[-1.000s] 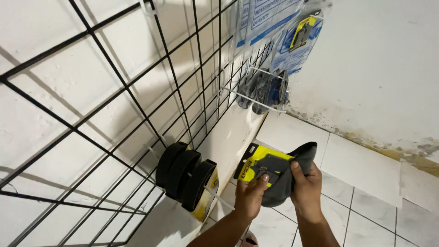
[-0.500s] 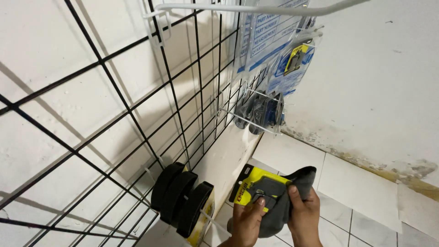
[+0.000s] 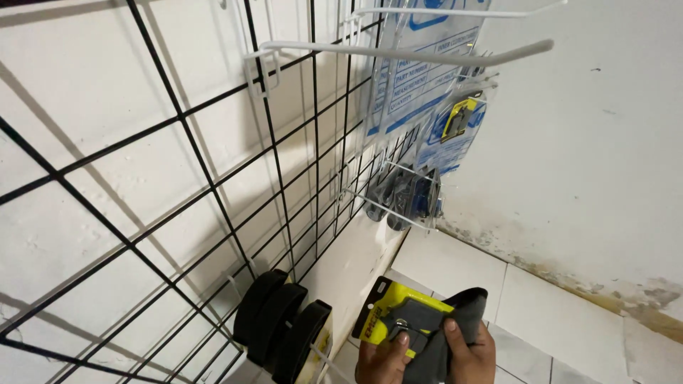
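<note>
At the bottom edge of the head view, both my hands hold a yellow packaged item [image 3: 398, 316] with a dark grey part on its card. My left hand [image 3: 380, 359] grips its lower left, thumb on the grey part. My right hand [image 3: 469, 352] holds the dark grey piece [image 3: 455, 313] on the right side. The package is held just below and right of a black wire grid panel [image 3: 213, 178] on the white wall. An empty white peg hook [image 3: 398, 55] sticks out from the grid high above my hands.
Three black round items [image 3: 284, 331] hang on a low hook left of my hands. Blue-and-clear packaged goods [image 3: 441, 107] and dark small parts [image 3: 409, 195] hang on hooks further along. A stained white wall [image 3: 590, 178] and white floor tiles [image 3: 541, 313] lie to the right.
The view has tilted up, so my hands and the package sit lower in frame. The white peg hook has come fully into sight at the top.
</note>
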